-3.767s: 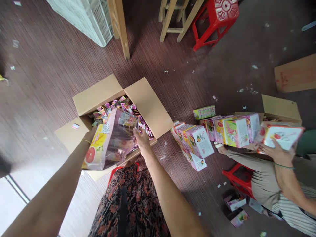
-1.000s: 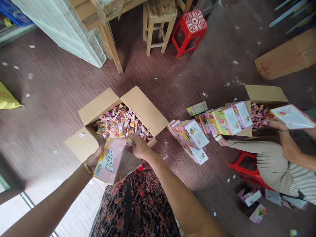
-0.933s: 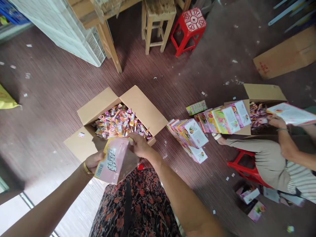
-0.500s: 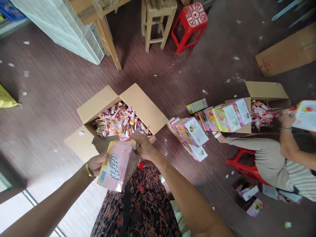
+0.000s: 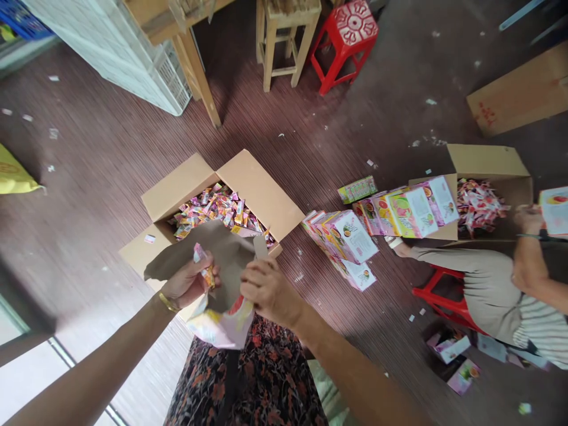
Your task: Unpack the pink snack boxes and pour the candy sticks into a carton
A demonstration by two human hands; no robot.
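**Both hands on an opened carton**

Left hand [image 5: 189, 285] pinches a candy sachet [image 5: 205, 270] against the pink carton [image 5: 224, 260], its grey inside spread between both hands' fingers. Right hand [image 5: 266, 290] curls tight on the carton's edge. A cardboard box [image 5: 261, 192] of sweets lies just beyond the fingertips.

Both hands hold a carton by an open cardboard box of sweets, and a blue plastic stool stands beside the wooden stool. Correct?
No: the head view shows the plastic stool beside the wooden stool is red, not blue. The left hand and right hand do hold the carton by the cardboard box.
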